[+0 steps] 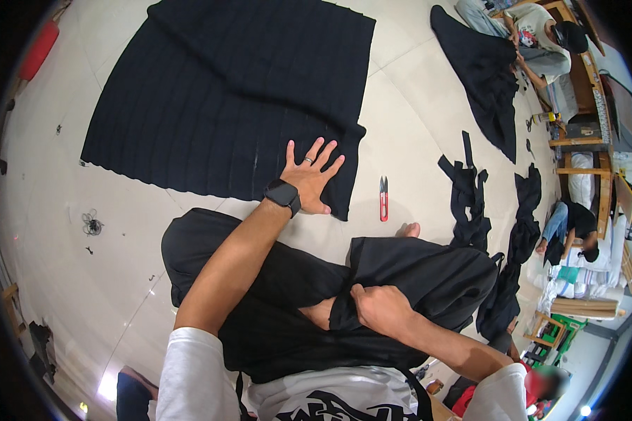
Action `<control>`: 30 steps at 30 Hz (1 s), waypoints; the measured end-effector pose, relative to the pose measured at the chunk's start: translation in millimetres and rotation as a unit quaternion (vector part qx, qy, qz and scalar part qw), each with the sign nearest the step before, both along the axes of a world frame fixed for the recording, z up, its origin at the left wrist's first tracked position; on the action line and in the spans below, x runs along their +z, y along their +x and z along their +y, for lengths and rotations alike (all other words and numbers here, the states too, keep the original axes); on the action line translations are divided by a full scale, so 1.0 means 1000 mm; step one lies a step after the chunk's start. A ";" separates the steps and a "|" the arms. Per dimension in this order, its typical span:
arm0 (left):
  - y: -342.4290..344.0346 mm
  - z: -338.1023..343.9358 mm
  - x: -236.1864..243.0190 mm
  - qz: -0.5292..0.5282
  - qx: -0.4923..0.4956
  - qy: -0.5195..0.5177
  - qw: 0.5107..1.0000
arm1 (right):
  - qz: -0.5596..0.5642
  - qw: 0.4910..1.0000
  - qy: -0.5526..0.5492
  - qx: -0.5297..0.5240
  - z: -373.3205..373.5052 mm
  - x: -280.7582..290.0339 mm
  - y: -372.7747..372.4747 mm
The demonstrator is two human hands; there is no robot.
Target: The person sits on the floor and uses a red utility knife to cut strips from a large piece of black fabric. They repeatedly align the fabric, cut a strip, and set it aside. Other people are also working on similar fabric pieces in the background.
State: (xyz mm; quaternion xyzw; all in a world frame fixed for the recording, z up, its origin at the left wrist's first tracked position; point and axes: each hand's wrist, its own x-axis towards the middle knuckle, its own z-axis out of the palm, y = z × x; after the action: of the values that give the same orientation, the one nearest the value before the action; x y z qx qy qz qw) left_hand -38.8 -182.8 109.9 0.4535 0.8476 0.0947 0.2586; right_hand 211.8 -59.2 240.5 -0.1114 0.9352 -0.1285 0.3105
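A large black pleated cloth (225, 91) lies spread on the floor ahead of me. My left hand (307, 174), with a ring and a black watch on the wrist, rests flat on its near right corner, fingers spread. Black fabric (414, 274) is draped over my lap and knees. My right hand (383, 309) is closed on an edge of this fabric, between my legs. To the right of the pleated cloth, a pair of red-handled thread snips (384, 200) lies on the tiles, blades pointing away from me.
Black fabric strips (467, 196) and a bunched black cloth (518, 245) lie on the right. At the far right a seated person (541, 42) handles another black cloth (474, 70); other people sit nearby. Thread scraps (91, 223) dot the floor at left.
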 end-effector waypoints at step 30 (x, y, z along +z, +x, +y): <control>-0.202 0.144 -0.042 0.211 0.143 0.076 0.964 | 0.206 0.891 -0.101 -0.391 -0.002 -0.091 -0.084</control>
State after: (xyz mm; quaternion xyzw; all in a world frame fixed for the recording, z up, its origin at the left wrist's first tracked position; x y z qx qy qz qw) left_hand -240.7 -38.6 67.6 0.3553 0.9295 0.0965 0.0223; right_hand 127.9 -61.7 149.0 0.2084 0.9281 -0.3078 0.0223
